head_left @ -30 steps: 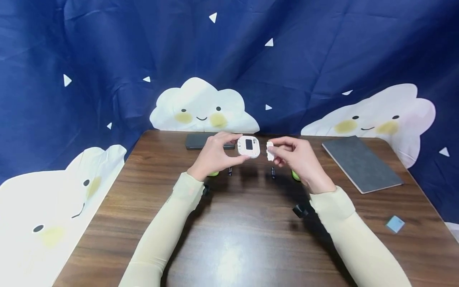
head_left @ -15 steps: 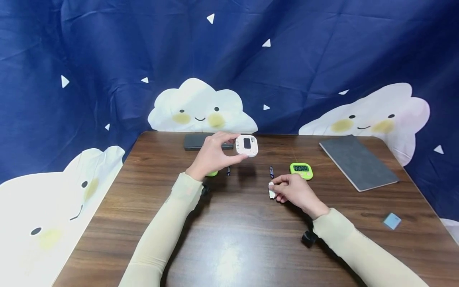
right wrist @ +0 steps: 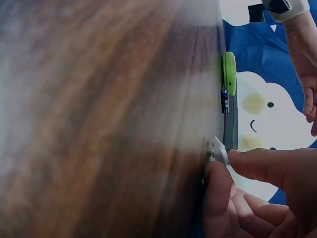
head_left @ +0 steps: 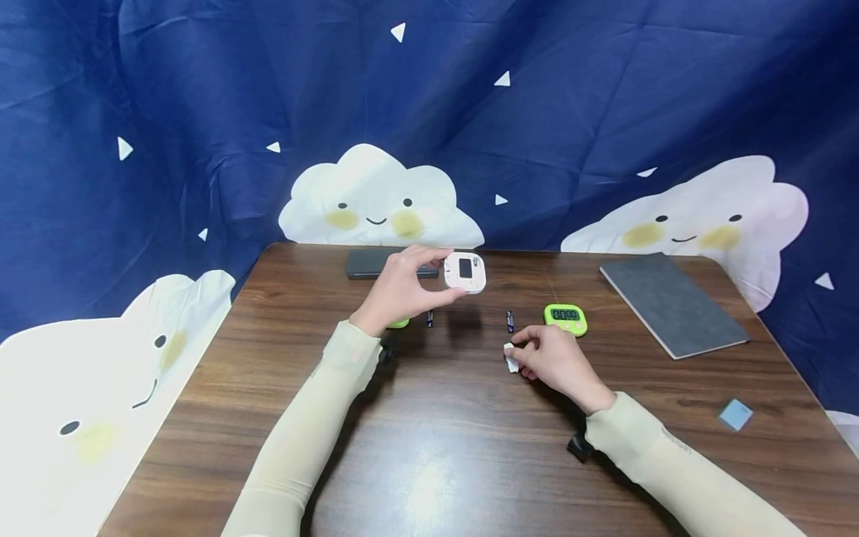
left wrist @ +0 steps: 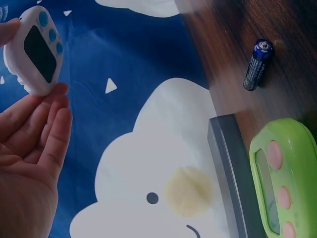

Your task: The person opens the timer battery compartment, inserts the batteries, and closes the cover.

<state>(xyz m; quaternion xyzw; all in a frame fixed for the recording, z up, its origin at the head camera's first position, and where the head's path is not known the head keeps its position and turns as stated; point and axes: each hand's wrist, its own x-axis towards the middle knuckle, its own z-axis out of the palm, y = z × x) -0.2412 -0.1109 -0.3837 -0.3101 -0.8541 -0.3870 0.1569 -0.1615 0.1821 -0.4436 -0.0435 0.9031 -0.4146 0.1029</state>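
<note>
My left hand pinches a white digital timer by its edges, raised above the table. Its back, with a dark rectangle, faces the head camera. In the left wrist view the timer's dark screen and blue buttons show. My right hand, lower and close to the tabletop, pinches a small white cover between thumb and fingers. Just beyond that hand lie a battery and a green timer. Below the left hand are another battery and a second green timer, mostly hidden in the head view.
On the wooden table, a dark flat case lies at the back edge. A grey notebook lies at the right, with a small light-blue block nearer. A blue cloud-patterned cloth hangs behind.
My right hand has moved down toward the tabletop with the white cover, away from the white timer, uncovering the right green timer. The cover has tilted slightly. My left hand stays in place.
</note>
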